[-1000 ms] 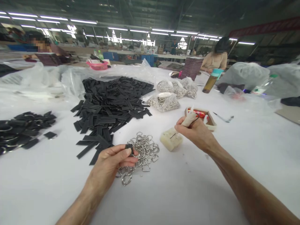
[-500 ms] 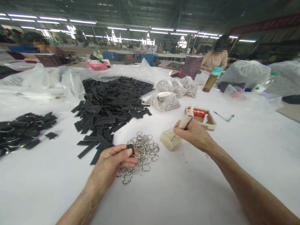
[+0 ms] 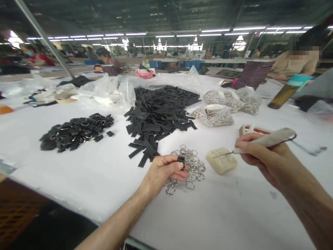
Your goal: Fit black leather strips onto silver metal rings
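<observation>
My left hand (image 3: 166,169) pinches a small folded piece of black strap (image 3: 181,160) between thumb and fingers, just over a pile of metal D-rings (image 3: 194,163). In my right hand (image 3: 270,156) is an awl (image 3: 267,139) with a pale handle, a thin metal point and a dark loop at its back end. Its point lies over a yellowish, wax-like block (image 3: 221,161) on the table; whether it touches or pierces the block I cannot tell. Beyond the rings spreads a large heap of flat black strap pieces (image 3: 161,107).
At left lies a pile of black straps fitted with rings (image 3: 75,132). Clear bags of metal rings (image 3: 218,115) sit behind, near a tilted-looking bottle (image 3: 288,92). A small box (image 3: 244,130) is partly hidden by my right hand. Another person (image 3: 296,64) sits at far right.
My view has swung left, bringing the ringed-strap pile fully in. The awl has turned from upright to point left at the block. My left hand still pinches the folded strap.
</observation>
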`<act>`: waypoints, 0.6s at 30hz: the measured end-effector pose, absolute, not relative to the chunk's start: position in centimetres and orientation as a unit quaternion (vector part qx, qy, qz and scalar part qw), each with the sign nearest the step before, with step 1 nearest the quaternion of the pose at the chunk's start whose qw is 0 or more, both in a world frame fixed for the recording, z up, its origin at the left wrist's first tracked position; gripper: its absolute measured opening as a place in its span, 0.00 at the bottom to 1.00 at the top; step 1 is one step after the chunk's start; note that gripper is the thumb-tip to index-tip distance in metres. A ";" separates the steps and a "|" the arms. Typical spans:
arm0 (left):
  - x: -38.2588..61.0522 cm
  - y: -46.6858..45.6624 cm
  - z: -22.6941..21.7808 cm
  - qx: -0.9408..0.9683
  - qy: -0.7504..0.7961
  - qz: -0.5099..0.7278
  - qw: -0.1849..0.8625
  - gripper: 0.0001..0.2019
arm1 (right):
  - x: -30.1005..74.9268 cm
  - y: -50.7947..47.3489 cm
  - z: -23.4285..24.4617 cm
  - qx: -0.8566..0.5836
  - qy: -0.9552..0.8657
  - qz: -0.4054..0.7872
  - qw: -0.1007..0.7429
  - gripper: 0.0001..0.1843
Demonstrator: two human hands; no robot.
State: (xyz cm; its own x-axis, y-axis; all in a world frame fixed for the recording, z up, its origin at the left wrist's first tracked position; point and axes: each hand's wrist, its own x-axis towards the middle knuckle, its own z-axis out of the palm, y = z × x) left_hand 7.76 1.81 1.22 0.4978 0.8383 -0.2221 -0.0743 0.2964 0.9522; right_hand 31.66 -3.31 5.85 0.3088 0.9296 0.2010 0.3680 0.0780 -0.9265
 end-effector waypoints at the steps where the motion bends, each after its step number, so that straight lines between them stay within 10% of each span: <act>1: 7.8 1.8 1.2 0.498 0.383 0.324 0.707 0.07 | 30.9 -3.3 5.8 -0.598 -0.502 0.321 0.536 0.10; 18: 7.6 1.8 1.2 0.505 0.344 0.323 0.722 0.07 | 25.1 -1.1 7.0 -0.616 -0.574 0.302 0.447 0.08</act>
